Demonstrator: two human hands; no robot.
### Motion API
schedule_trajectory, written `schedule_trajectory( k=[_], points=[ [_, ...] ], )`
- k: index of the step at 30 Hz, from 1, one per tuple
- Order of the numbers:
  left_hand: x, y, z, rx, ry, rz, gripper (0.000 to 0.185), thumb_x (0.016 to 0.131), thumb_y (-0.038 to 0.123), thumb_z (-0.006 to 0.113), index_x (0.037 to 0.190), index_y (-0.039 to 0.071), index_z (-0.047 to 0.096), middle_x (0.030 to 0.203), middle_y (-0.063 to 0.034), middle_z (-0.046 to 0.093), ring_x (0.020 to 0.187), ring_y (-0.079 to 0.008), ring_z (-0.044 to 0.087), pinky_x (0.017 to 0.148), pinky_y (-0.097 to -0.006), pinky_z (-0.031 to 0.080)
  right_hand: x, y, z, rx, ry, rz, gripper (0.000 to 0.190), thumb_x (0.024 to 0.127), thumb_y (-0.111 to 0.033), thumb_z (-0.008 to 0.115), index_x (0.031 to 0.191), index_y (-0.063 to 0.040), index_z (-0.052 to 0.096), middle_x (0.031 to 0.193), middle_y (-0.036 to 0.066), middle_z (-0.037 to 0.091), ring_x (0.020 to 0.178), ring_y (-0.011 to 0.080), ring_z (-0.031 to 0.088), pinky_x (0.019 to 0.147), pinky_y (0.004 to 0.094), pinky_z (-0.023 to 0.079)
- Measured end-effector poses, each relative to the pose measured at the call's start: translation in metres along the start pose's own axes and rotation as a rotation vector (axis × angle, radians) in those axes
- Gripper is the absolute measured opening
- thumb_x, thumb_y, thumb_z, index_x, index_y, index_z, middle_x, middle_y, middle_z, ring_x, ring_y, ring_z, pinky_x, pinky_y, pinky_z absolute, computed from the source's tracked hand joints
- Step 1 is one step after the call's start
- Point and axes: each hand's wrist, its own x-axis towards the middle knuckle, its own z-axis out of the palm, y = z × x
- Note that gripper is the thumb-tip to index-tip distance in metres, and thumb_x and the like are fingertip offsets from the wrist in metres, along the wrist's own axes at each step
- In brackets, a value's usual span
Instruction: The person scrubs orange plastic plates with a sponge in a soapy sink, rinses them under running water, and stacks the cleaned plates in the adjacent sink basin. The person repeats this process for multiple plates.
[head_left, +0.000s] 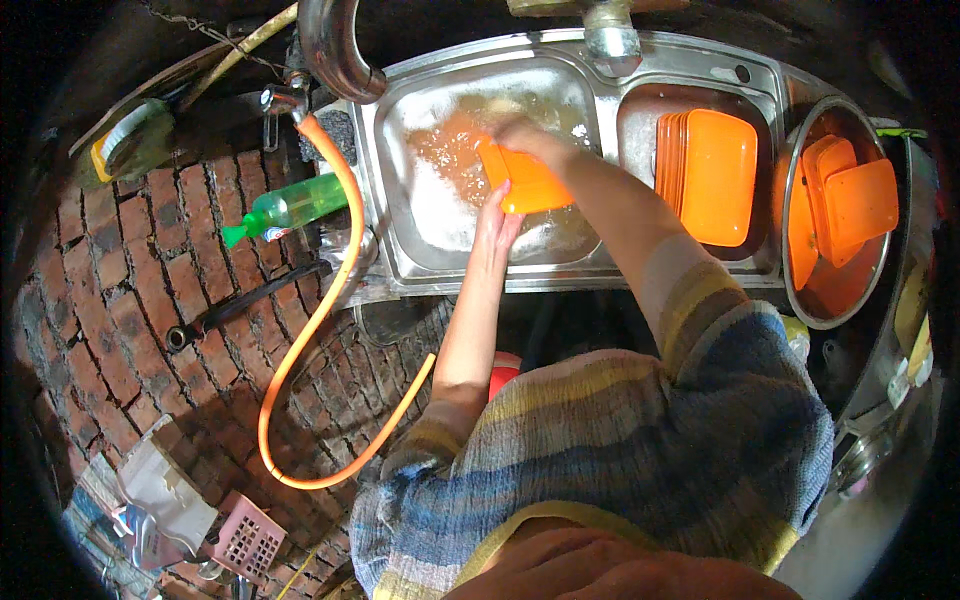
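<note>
Over the left basin (420, 225) of a steel double sink, an orange plastic tray (529, 184) is tilted above shallow water. My left hand (507, 214) grips its near edge, with the thumb on the upper side. At the tray's far edge, my right hand (521, 137) is blurred and its fingers are partly hidden, so whether it grips anything is unclear. A stack of orange trays (720, 180) stands on edge in the right basin (637, 139). Several more orange trays (859, 195) lie in a steel bowl (832, 304) to the right.
An orange hose (274, 390) hangs from a tap (279, 99) left of the sink and curls over the brick floor (172, 247). Beside the sink lies a green bottle (300, 204). A pink plastic basket (247, 536) sits at the lower left.
</note>
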Motion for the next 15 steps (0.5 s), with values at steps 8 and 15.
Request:
schedule_trajectory(
  k=[8,15],
  points=[
    [-0.082,0.043,0.002,0.441,0.027,0.185,0.029,0.082,0.008,0.053,0.109,-0.001,0.052,0.102,-0.0122,0.060,0.092,-0.0261,0.059,0.081,-0.0350,0.047,-0.065,-0.016,-0.038,-0.108,0.089,-0.022,0.036,0.090,-0.023,0.037,0.116,0.001,0.048,0.116,0.024,0.049,0.109,0.0346,0.047,0.089,0.0387,0.040],
    [-0.086,-0.026,0.092,1.649,-0.375,0.598,0.028,0.078,0.005,0.058,0.105,-0.001,0.053,0.112,-0.0204,0.053,0.112,-0.0282,0.046,0.095,-0.0340,0.034,-0.245,-0.117,-0.099,0.539,0.392,0.128,0.066,0.082,-0.024,0.052,0.133,0.003,0.019,0.121,0.025,0.043,0.106,0.0353,0.048,0.085,0.0393,0.041]
  ],
)
